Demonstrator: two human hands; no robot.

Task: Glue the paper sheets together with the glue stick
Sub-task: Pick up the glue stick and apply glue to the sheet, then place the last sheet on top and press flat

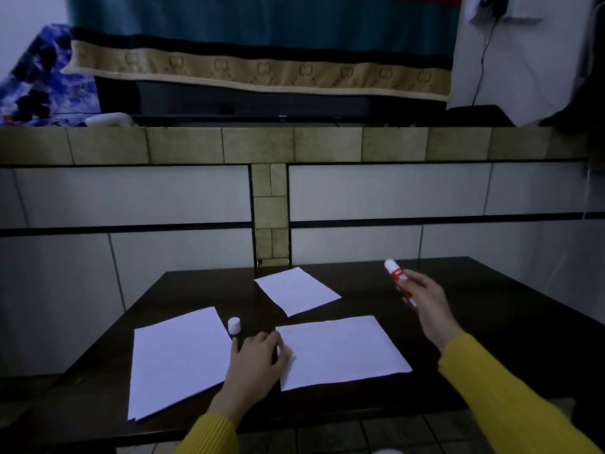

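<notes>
My right grip point(422, 296) clutches the glue stick point(400, 280), my left point(257, 358) steadies the middle sheet point(340, 350); I'd spread glue evenly along its edges.

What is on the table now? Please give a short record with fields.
table: dark table
papers: three white sheets, far sheet, left sheet, right sheet, all apart
right hand: holds red and white glue stick above the table
left hand: rests beside the right sheet
white cap: stands between left and right sheets
</notes>
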